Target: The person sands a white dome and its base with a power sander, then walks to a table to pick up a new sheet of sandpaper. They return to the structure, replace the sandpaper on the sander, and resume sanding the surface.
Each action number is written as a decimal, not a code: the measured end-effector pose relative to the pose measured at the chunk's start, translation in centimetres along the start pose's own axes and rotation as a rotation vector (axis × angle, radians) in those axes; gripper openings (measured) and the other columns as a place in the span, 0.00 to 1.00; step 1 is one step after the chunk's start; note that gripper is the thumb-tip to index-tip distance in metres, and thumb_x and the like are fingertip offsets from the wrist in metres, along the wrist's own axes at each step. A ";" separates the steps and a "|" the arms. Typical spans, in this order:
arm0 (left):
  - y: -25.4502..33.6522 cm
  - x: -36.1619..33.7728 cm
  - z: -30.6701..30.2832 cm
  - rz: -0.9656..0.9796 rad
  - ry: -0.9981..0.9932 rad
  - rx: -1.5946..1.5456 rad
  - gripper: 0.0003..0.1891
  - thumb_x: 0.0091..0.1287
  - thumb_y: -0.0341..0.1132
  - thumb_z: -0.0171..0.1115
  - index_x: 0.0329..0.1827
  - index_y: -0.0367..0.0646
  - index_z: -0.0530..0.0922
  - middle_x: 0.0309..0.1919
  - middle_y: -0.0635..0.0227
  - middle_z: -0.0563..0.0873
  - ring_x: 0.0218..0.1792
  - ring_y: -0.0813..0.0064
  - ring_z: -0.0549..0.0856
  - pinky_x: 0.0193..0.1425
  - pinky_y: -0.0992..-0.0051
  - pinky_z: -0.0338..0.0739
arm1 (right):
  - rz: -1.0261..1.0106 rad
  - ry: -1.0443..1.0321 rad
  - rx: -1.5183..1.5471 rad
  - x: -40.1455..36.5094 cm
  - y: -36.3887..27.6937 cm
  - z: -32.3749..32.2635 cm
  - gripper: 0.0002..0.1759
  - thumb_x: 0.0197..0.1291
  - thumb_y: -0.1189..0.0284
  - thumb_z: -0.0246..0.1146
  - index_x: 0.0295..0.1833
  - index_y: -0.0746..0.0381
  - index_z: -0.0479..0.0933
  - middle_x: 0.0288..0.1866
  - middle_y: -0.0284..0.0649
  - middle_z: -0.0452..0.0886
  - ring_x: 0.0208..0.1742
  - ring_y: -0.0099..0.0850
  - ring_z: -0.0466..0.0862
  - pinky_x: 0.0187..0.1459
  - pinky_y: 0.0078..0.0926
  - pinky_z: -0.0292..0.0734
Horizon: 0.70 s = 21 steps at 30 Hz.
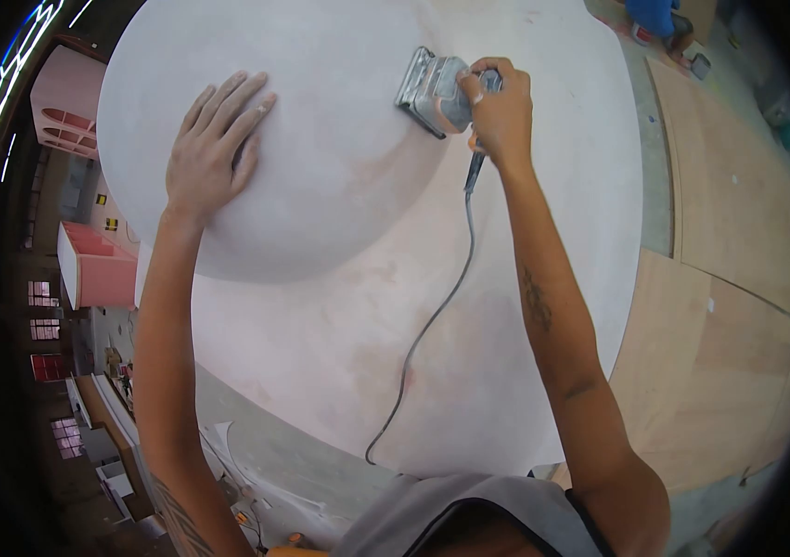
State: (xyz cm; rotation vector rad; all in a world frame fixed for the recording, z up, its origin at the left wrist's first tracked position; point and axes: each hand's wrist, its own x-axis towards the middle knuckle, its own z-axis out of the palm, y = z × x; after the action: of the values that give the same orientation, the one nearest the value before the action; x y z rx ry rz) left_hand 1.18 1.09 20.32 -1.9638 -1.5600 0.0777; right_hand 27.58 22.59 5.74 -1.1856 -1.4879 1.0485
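Note:
My right hand (503,116) grips a dusty grey and orange electric sander (438,93), its flat pad tilted against the right side of a large rounded white form (321,186). From the sander's handle a dark power cord (438,311) hangs down across the smooth white and pinkish surface (321,343) below the form. My left hand (217,144) lies flat on the upper left of the rounded form, its dusty fingers slightly spread and pointing up and right. Brownish patches show on the form and on the surface under it.
Plywood sheets (724,176) lie on the floor to the right. At the top right is a person in blue (653,17), near a small grey cup (700,66). Pink cabinets (102,269) stand at the left, and white sheeting (269,497) lies at the lower left.

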 end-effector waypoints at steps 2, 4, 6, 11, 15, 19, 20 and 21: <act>0.1 -0.2 0.0 0.002 0.003 0.000 0.28 0.69 0.30 0.59 0.74 0.53 0.81 0.79 0.68 0.77 0.82 0.64 0.71 0.88 0.57 0.61 | -0.080 0.066 0.013 -3.7 0.0 0.3 0.17 0.61 0.60 0.72 0.54 0.52 0.85 0.62 0.48 0.75 0.58 0.51 0.84 0.58 0.47 0.80; 0.0 -0.5 -0.1 0.003 0.002 -0.001 0.28 0.69 0.30 0.59 0.75 0.53 0.81 0.79 0.68 0.77 0.82 0.64 0.71 0.88 0.57 0.61 | -0.100 0.076 0.013 -7.4 -0.3 0.8 0.17 0.61 0.61 0.73 0.54 0.52 0.85 0.62 0.48 0.75 0.59 0.51 0.82 0.58 0.47 0.79; 0.0 -0.6 0.1 0.014 0.014 0.015 0.29 0.69 0.30 0.59 0.75 0.53 0.80 0.79 0.68 0.77 0.82 0.65 0.71 0.88 0.57 0.62 | -0.116 0.086 0.010 -10.8 -0.4 1.3 0.16 0.62 0.62 0.73 0.54 0.53 0.84 0.63 0.48 0.75 0.60 0.51 0.80 0.58 0.47 0.78; -0.5 -0.8 0.4 0.016 0.020 0.029 0.29 0.70 0.31 0.59 0.76 0.55 0.80 0.80 0.70 0.77 0.82 0.65 0.71 0.89 0.58 0.61 | -0.285 0.063 -0.027 -17.2 -1.5 2.6 0.18 0.59 0.69 0.75 0.55 0.56 0.83 0.67 0.49 0.70 0.64 0.52 0.72 0.59 0.48 0.77; -0.2 -0.4 0.4 0.016 0.030 0.061 0.29 0.71 0.33 0.60 0.78 0.59 0.79 0.81 0.76 0.75 0.82 0.71 0.71 0.89 0.62 0.62 | -0.334 0.024 -0.020 -19.7 -0.9 3.1 0.19 0.59 0.70 0.77 0.55 0.54 0.83 0.69 0.50 0.68 0.65 0.54 0.70 0.54 0.45 0.81; 0.1 0.5 0.9 0.027 0.018 0.045 0.28 0.72 0.32 0.58 0.77 0.57 0.79 0.80 0.71 0.76 0.83 0.67 0.70 0.90 0.59 0.60 | -0.374 -0.003 -0.030 -19.7 -0.1 2.6 0.19 0.58 0.70 0.78 0.54 0.53 0.84 0.69 0.50 0.69 0.65 0.54 0.70 0.52 0.43 0.83; 0.1 0.0 0.8 0.015 0.014 0.057 0.29 0.72 0.33 0.59 0.77 0.58 0.79 0.81 0.73 0.76 0.82 0.69 0.70 0.89 0.60 0.61 | -0.385 0.005 -0.035 -19.5 -0.1 2.6 0.18 0.58 0.70 0.78 0.53 0.53 0.84 0.68 0.50 0.69 0.65 0.54 0.71 0.53 0.44 0.82; 0.0 -0.4 0.7 0.003 0.006 0.070 0.29 0.72 0.34 0.60 0.78 0.59 0.78 0.81 0.75 0.75 0.82 0.71 0.70 0.89 0.61 0.62 | -0.394 0.009 -0.038 -19.3 -0.2 2.5 0.17 0.58 0.70 0.78 0.52 0.53 0.84 0.68 0.50 0.70 0.65 0.54 0.71 0.54 0.45 0.81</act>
State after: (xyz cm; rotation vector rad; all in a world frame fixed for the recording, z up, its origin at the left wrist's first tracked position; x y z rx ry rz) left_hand 0.80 1.06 19.59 -1.9100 -1.5304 0.1263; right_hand 26.99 3.44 2.52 -0.8714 -1.6556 0.7480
